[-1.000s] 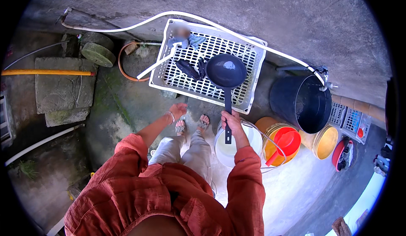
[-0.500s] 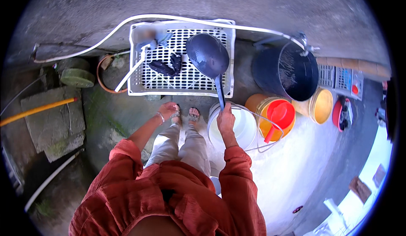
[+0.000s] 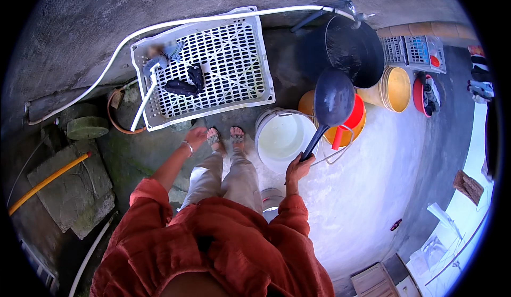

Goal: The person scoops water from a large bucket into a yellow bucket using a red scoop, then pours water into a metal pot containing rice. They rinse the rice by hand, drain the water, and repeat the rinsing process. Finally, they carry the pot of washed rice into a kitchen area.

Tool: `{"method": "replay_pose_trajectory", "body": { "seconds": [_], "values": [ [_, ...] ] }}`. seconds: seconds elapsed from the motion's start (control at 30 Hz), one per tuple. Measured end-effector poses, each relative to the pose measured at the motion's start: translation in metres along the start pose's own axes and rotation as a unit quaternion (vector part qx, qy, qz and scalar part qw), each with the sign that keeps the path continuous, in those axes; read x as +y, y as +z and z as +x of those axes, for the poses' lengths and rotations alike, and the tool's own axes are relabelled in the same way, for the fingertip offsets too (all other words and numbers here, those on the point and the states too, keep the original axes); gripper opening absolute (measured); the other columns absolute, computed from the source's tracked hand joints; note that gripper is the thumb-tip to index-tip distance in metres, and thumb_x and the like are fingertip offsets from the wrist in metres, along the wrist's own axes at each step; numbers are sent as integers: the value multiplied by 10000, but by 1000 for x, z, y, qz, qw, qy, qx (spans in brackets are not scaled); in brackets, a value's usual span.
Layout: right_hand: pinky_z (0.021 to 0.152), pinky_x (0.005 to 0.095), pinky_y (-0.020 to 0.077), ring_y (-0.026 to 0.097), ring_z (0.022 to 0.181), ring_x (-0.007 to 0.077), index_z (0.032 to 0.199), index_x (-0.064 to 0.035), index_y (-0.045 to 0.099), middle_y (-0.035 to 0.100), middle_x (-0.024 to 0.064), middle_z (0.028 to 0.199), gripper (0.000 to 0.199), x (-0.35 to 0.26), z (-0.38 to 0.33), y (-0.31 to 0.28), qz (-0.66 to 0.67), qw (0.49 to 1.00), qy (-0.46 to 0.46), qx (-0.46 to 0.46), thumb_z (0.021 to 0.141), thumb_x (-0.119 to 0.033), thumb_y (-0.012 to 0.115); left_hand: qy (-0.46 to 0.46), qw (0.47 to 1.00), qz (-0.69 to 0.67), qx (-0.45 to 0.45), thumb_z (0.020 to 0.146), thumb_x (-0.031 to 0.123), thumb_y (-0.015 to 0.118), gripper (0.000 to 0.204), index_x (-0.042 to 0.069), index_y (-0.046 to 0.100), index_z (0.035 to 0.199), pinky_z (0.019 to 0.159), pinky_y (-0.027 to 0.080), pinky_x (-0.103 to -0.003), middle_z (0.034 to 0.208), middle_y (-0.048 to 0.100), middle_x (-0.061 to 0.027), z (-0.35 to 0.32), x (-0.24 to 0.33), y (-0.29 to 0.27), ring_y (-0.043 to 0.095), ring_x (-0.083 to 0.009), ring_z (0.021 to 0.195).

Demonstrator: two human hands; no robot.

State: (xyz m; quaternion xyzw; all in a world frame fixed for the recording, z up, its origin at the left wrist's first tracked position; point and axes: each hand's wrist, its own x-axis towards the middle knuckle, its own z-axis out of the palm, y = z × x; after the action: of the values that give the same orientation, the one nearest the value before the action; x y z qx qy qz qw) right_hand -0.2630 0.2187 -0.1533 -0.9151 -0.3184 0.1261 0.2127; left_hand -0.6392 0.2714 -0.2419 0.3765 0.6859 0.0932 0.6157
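A large dark ladle (image 3: 334,97) is in my right hand (image 3: 299,170), its handle pointing back toward me. The bowl is raised over the yellow bucket (image 3: 305,104) and partly hides both it and the red dipper (image 3: 353,117) inside. Just left of the right hand stands a white bucket (image 3: 260,140) with liquid in it. My left hand (image 3: 196,137) hangs near my feet, holding nothing, its fingers loosely bent and apart. Ahead of it lies a white plastic crate (image 3: 229,100) with a dark cloth item (image 3: 186,81) on its slatted surface.
A large black tub (image 3: 311,49) holds water beneath a wall tap (image 3: 360,19). From there a white hose (image 3: 213,18) runs along the wall behind the crate. Yellow stacked buckets (image 3: 399,89) and a red basin (image 3: 418,96) stand rightward. A yellow pole (image 3: 48,184) rests on slabs at left.
The ladle has swung right, from over the crate to over the yellow bucket, and my right hand has shifted right and slightly nearer. My view has turned; the left hand stays empty.
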Motion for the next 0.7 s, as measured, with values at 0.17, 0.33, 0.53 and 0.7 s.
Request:
{"method": "replay_pose_trajectory", "body": {
  "seconds": [0.17,0.33,0.53,0.7],
  "values": [
    [634,432,415,544,773,371,1069,-33,389,555,188,883,354,0,50,18,-26,998,8,58,794,-200,539,-9,999,-22,-21,745,105,578,349,55,516,1085,572,441,-224,861,595,-30,-6,18,1,541,-93,695],
    [639,430,423,537,791,367,1050,-40,383,547,177,907,375,26,90,36,-91,992,23,86,790,-243,560,0,999,-3,-36,749,104,573,352,53,508,1091,579,442,-226,872,598,-37,-6,24,3,544,-97,703],
    [633,427,438,525,824,334,981,-59,405,512,147,898,313,51,129,35,-213,974,5,82,811,-293,523,-13,999,-3,-30,741,90,574,333,44,526,1067,618,447,-238,857,608,-64,-5,-3,1,557,-118,725],
    [616,426,443,550,780,330,954,-57,409,527,148,878,375,73,152,31,-266,961,-10,69,793,-374,529,-11,1000,11,-19,727,92,580,329,24,541,1046,697,463,-263,860,619,-97,-17,-5,-3,582,-148,772]
  ]
}}
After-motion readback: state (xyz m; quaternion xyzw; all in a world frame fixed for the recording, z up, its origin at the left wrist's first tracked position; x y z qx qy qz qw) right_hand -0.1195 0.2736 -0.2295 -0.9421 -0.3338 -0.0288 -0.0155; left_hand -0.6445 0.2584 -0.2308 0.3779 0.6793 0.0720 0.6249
